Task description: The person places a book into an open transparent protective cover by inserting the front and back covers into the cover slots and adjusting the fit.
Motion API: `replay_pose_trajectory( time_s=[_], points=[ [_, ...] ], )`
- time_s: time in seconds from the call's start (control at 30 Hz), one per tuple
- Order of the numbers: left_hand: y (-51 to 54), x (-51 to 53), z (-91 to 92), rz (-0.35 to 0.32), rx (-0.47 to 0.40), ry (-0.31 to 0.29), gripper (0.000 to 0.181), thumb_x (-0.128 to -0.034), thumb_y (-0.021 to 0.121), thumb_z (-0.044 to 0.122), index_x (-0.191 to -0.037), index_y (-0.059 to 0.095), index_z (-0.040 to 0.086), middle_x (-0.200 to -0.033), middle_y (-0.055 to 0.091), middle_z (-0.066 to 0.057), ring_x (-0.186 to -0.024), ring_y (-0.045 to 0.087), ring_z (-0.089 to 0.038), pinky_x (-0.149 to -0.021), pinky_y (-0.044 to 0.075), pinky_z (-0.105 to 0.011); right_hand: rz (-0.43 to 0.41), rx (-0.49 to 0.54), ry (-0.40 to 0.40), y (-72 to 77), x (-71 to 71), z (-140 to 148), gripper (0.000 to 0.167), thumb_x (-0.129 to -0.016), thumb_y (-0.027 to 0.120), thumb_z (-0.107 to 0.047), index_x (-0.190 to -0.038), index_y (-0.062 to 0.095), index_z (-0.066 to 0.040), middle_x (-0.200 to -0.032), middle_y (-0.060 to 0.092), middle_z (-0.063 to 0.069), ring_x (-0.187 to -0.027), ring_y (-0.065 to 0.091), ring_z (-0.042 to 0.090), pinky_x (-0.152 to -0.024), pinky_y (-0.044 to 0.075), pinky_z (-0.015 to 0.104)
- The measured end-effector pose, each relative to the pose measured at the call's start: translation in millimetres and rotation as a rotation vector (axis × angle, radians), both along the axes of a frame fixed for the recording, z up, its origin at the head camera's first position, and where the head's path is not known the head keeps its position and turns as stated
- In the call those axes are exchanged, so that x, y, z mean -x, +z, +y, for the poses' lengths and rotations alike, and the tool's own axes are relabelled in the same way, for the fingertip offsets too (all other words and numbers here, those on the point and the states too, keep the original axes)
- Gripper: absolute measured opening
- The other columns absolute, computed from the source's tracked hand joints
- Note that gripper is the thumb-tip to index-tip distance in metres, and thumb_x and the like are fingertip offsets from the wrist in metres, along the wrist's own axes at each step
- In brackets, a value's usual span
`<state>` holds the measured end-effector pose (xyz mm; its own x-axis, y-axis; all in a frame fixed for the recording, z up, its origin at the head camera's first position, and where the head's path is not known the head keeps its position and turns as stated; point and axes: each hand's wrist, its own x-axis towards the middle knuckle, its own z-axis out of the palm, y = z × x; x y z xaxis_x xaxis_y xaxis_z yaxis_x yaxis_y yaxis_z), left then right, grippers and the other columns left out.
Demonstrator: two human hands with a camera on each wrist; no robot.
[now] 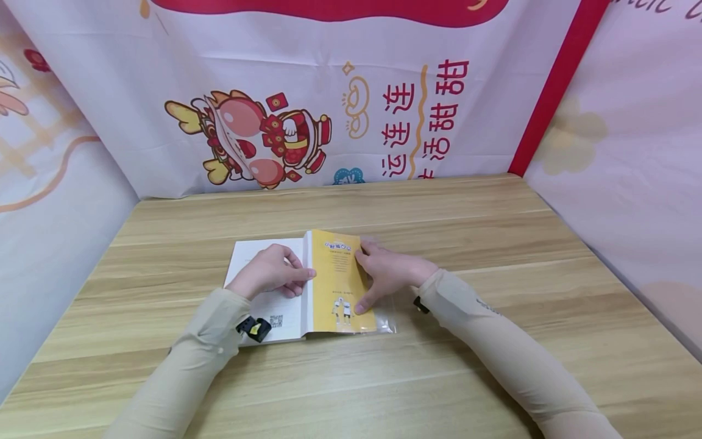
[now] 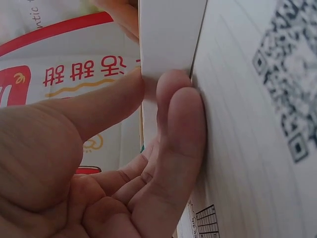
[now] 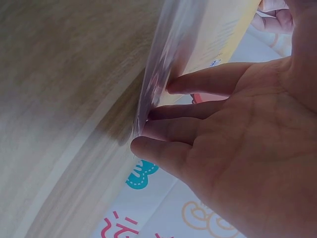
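Observation:
An open book [image 1: 263,244] lies on the table, with a white printed page and QR code on its left side. Its yellow cover [image 1: 333,277] with small figures and text is on the right, with clear plastic [image 1: 386,320] extending past its edge. My left hand [image 1: 276,271] pinches a raised white part [image 2: 171,34] of the book beside the yellow cover, thumb on one side and fingertips by the page. My right hand [image 1: 386,271] touches the cover's right side with fingers spread. In the right wrist view its nearly straight fingers [image 3: 171,130] rest against the plastic.
The wood-grain table [image 1: 439,384] extends around the book on all sides. A white printed cloth [image 1: 307,42] hangs behind its far edge, and further cloth panels [image 1: 647,152] stand at both sides. A black strap [image 1: 255,329] sits at my left wrist.

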<state>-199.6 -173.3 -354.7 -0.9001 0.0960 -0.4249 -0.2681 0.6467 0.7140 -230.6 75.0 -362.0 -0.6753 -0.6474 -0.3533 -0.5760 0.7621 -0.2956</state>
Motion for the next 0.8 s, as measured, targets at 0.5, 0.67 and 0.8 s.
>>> replay_pose_trajectory(
  time_s=[0.5, 0.67, 0.8],
  points=[
    [1.3, -2.1, -4.0, 0.0, 0.001, -0.005, 0.04, -0.0869, 0.078, 0.028, -0.104, 0.056, 0.0, -0.077, 0.069, -0.012, -0.063, 0.066, -0.017, -0.061, 0.058, -0.029, 0.007, -0.004, 0.003, 0.6, -1.4, -1.6, 0.127, -0.068, 0.077, -0.068, -0.153, 0.018, 0.005, -0.16, 0.004, 0.025, -0.147, 0.006, 0.033, -0.118, 0.013, 0.039],
    [2.0, -2.8, -2.8, 0.02, 0.009, -0.013, 0.04, -0.0868, 0.078, 0.028, -0.104, 0.056, -0.001, -0.077, 0.069, -0.012, -0.064, 0.067, -0.018, -0.06, 0.058, -0.03, -0.031, 0.014, -0.127, 4.6, -3.1, -0.4, 0.133, -0.064, 0.084, -0.062, -0.155, 0.013, 0.003, -0.16, -0.001, 0.025, -0.147, 0.002, 0.036, -0.117, 0.011, 0.045],
    [1.5, -2.5, -1.9, 0.029, 0.025, -0.016, 0.039, -0.0867, 0.078, 0.029, -0.103, 0.057, 0.0, -0.076, 0.069, -0.011, -0.064, 0.066, -0.018, -0.06, 0.058, -0.029, -0.028, 0.008, -0.22, 8.2, -1.1, 4.3, 0.13, -0.06, 0.09, -0.053, -0.154, 0.019, 0.002, -0.16, 0.004, 0.026, -0.146, 0.009, 0.037, -0.116, 0.015, 0.049]
  ],
)
